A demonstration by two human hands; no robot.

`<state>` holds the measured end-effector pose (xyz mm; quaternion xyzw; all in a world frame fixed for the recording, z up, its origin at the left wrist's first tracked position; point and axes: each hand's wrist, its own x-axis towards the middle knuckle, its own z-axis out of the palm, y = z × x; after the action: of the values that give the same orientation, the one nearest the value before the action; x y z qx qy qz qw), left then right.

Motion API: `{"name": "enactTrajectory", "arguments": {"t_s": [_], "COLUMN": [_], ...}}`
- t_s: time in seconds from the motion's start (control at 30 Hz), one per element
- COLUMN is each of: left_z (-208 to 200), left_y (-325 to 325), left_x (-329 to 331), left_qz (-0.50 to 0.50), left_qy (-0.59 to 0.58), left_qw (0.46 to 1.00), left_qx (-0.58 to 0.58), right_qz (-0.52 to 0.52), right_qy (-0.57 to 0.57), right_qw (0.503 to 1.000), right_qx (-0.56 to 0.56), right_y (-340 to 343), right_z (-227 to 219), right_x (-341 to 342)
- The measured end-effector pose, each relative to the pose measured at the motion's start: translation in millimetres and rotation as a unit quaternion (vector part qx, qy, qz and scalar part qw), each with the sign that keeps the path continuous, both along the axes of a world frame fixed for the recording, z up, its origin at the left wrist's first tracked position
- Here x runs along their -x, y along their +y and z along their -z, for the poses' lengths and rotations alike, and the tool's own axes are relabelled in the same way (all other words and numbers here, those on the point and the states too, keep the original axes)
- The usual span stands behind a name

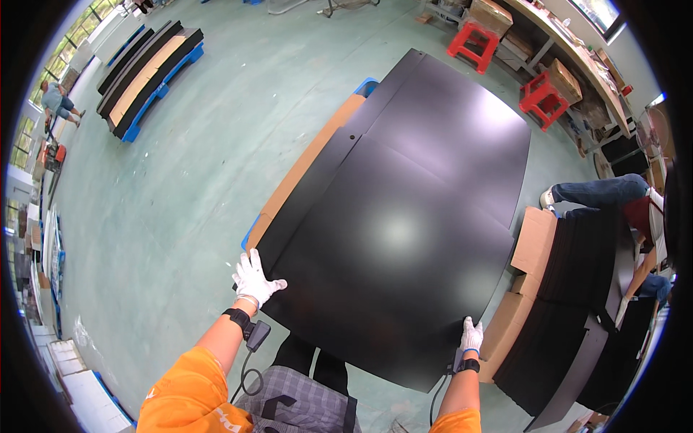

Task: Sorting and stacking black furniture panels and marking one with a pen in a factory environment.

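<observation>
A large glossy black sheet (390,238) lies in front of me, on top of another black sheet (310,209) that shows along its left side and far end. My left hand (258,279), in a white glove, rests at the near left corner with its fingers spread and the thumb on the black surface. At the near right edge, my gloved right hand (471,336) grips the top sheet; some of its fingers are hidden. Brown cardboard (310,166) shows beneath the sheets on the left, with bits of a blue pallet (368,87) under it.
On the right stands a stack of black sheets (577,281) edged with cardboard (533,242); another person (606,191) bends beside it. Red stools (474,47) and a workbench (570,54) stand at the far right. Another pallet stack (151,76) sits at the far left.
</observation>
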<state>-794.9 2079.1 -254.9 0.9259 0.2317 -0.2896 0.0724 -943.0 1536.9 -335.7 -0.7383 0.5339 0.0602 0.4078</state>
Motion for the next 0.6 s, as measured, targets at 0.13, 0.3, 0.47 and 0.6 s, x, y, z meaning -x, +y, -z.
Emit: {"name": "enactTrajectory", "arguments": {"t_s": [0.13,0.3,0.47,0.6], "left_z": [8.2,14.3,19.5,26.0], "left_y": [7.8,16.6,17.0,15.6], "left_x": [2.5,5.9,6.4,9.4], "left_qz": [0.011,0.015,0.026,0.045], "left_qy": [-0.007,-0.024,-0.031,-0.061], "left_qw": [0.999,0.998,0.998,0.995], "left_qx": [0.037,0.052,0.053,0.057], "right_qz": [0.004,-0.029,-0.008,-0.043], "right_qy": [0.025,0.043,0.043,0.033], "right_qw": [1.0,0.998,0.999,0.997], "right_qx": [0.012,0.036,0.023,0.062], "right_y": [-2.6,3.7,7.4,3.7], "right_z": [-6.7,-1.4,0.3,-4.5], "right_x": [-5.6,0.2,1.9,7.6]}}
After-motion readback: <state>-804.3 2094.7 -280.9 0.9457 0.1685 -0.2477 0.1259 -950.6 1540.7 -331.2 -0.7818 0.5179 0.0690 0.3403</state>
